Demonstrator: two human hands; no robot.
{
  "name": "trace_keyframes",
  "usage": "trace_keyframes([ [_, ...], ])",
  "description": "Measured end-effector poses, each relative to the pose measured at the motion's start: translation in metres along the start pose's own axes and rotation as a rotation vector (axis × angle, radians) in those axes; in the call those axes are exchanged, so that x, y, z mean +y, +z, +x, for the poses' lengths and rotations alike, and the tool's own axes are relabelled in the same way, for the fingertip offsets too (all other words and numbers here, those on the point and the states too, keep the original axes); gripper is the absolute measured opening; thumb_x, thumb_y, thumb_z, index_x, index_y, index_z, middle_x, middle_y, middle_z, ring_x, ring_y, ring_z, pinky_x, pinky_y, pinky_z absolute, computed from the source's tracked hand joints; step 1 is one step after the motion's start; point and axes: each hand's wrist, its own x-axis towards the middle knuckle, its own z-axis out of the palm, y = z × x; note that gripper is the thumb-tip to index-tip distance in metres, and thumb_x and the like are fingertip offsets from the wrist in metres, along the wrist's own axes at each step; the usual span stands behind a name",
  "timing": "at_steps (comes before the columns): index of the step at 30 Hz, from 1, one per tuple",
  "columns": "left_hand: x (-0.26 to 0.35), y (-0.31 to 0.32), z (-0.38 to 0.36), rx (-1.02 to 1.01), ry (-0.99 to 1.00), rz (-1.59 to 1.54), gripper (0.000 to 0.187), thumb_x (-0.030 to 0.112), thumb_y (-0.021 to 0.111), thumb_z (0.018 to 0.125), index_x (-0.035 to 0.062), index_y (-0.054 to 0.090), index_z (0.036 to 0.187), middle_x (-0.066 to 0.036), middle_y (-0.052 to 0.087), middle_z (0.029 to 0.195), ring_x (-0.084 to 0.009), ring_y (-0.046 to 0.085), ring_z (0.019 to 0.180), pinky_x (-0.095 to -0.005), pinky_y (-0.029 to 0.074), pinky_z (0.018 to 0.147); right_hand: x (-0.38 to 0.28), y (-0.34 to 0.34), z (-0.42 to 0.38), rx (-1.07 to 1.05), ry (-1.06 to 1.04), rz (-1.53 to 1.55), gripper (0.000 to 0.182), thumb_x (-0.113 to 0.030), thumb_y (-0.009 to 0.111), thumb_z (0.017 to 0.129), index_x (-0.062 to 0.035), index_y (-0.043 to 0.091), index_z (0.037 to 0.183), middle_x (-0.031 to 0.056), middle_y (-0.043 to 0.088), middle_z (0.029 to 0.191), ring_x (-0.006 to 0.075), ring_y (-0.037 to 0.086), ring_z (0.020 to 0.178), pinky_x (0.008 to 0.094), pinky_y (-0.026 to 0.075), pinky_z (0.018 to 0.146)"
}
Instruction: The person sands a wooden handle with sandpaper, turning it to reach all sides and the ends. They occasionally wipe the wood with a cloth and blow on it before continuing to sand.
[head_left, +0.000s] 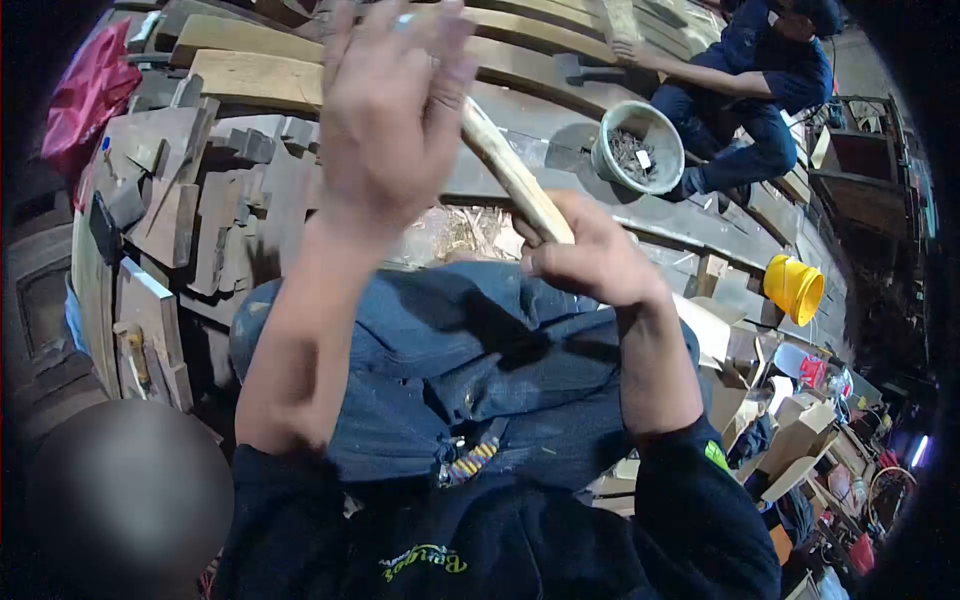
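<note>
My right hand (pixel 590 250) is wrapped round the near end of a pale wooden stick (pixel 505 170), just above my lap. The stick slants up and left to my left hand (pixel 390 120), which is raised and blurred by motion. Its fingers point up, and a small bluish spot shows among them. Whether this hand grips the stick's far end cannot be made out, since the hand hides that end. Wood shavings (pixel 470 232) lie on the floor below the stick.
Curved planks (pixel 255 78) lie across the top. A grey bucket (pixel 637 148) of dark bits stands beside a seated co-worker (pixel 745 90) near a hammer-like tool (pixel 588 72). A yellow bucket (pixel 793 289) is at the right, wood offcuts (pixel 150 215) and a pink bag (pixel 93 100) at the left.
</note>
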Motion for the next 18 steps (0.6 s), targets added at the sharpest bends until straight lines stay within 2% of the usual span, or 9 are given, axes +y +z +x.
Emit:
trace_keyframes([
  [3, 0.050, 0.010, -0.024, -0.285, 0.127, -0.247, 0.024, 0.012, 0.056, 0.090, 0.0063, 0.066, 0.112, -0.008, 0.066, 0.118, -0.0270, 0.055, 0.122, -0.0470, 0.025, 0.113, 0.006, 0.002, 0.005, 0.155, -0.127, 0.043, 0.034, -0.008, 0.067, 0.074, 0.0005, 0.057, 0.106, 0.0026, 0.058, 0.082, 0.0079, 0.052, 0.066, 0.0224, 0.042, 0.055],
  [5, 0.045, 0.012, -0.017, -0.231, 0.148, -0.193, 0.025, 0.011, 0.057, 0.089, 0.0073, 0.067, 0.112, -0.008, 0.066, 0.117, -0.0266, 0.055, 0.122, -0.0471, 0.025, 0.113, 0.017, 0.001, 0.005, 0.233, -0.169, 0.065, 0.033, -0.005, 0.066, 0.074, -0.0004, 0.056, 0.105, 0.0032, 0.059, 0.082, 0.0073, 0.053, 0.064, 0.0204, 0.042, 0.054],
  [6, 0.041, 0.009, -0.015, -0.193, 0.162, -0.136, 0.026, 0.011, 0.058, 0.088, 0.0084, 0.067, 0.112, -0.008, 0.066, 0.116, -0.0261, 0.055, 0.122, -0.0472, 0.026, 0.113, 0.001, -0.002, 0.001, 0.061, -0.069, 0.115, 0.031, -0.005, 0.067, 0.074, -0.0011, 0.056, 0.103, 0.0011, 0.057, 0.084, 0.0062, 0.052, 0.068, 0.0199, 0.040, 0.055],
  [10, 0.008, -0.004, -0.001, -0.136, -0.070, -0.030, 0.023, 0.016, 0.055, 0.093, 0.0099, 0.067, 0.112, -0.009, 0.066, 0.117, -0.0266, 0.055, 0.123, -0.0452, 0.030, 0.110, 0.004, 0.004, 0.004, 0.075, -0.073, 0.002, 0.037, -0.007, 0.070, 0.071, 0.0005, 0.056, 0.105, 0.0006, 0.055, 0.081, 0.0065, 0.051, 0.066, 0.0210, 0.039, 0.053],
  [12, 0.035, 0.009, -0.021, -0.159, 0.085, -0.104, 0.022, 0.017, 0.056, 0.092, 0.0086, 0.067, 0.110, -0.009, 0.067, 0.114, -0.0262, 0.055, 0.123, -0.0442, 0.031, 0.110, -0.005, 0.000, 0.004, 0.014, -0.113, 0.094, 0.037, -0.006, 0.064, 0.073, 0.0043, 0.056, 0.108, 0.0040, 0.059, 0.089, 0.0110, 0.054, 0.080, 0.0255, 0.045, 0.069],
  [14, 0.056, 0.009, -0.029, -0.246, 0.173, -0.216, 0.022, 0.015, 0.057, 0.091, 0.0061, 0.067, 0.109, -0.009, 0.067, 0.114, -0.0268, 0.053, 0.125, -0.0459, 0.029, 0.111, 0.003, 0.003, 0.002, 0.118, -0.192, 0.103, 0.037, -0.006, 0.061, 0.073, 0.0039, 0.056, 0.109, 0.0052, 0.059, 0.088, 0.0110, 0.054, 0.079, 0.0255, 0.045, 0.067],
  [16, 0.033, 0.009, -0.015, -0.137, 0.162, -0.131, 0.022, 0.015, 0.056, 0.092, 0.0074, 0.068, 0.109, -0.009, 0.067, 0.114, -0.0262, 0.054, 0.124, -0.0466, 0.028, 0.113, 0.003, -0.005, 0.005, 0.021, -0.113, 0.003, 0.035, -0.008, 0.063, 0.074, 0.0028, 0.056, 0.106, 0.0038, 0.060, 0.083, 0.0110, 0.055, 0.073, 0.0248, 0.045, 0.063],
  [17, 0.010, 0.019, -0.013, 0.026, 0.148, -0.151, 0.015, 0.011, 0.062, 0.084, 0.0030, 0.067, 0.095, -0.012, 0.069, 0.102, -0.0273, 0.063, 0.104, -0.0431, 0.042, 0.098, 0.002, -0.002, 0.004, 0.029, -0.095, 0.009, 0.034, -0.009, 0.063, 0.074, 0.0027, 0.056, 0.105, 0.0035, 0.059, 0.083, 0.0110, 0.055, 0.072, 0.0248, 0.045, 0.062],
  [18, 0.009, 0.000, -0.002, -0.171, -0.148, 0.003, 0.016, 0.009, 0.060, 0.083, 0.0018, 0.067, 0.096, -0.013, 0.069, 0.100, -0.0299, 0.064, 0.097, -0.0435, 0.045, 0.089, 0.002, 0.000, 0.003, 0.040, -0.081, 0.015, 0.034, -0.009, 0.064, 0.074, 0.0027, 0.057, 0.104, 0.0032, 0.059, 0.082, 0.0110, 0.054, 0.071, 0.0249, 0.044, 0.062],
])
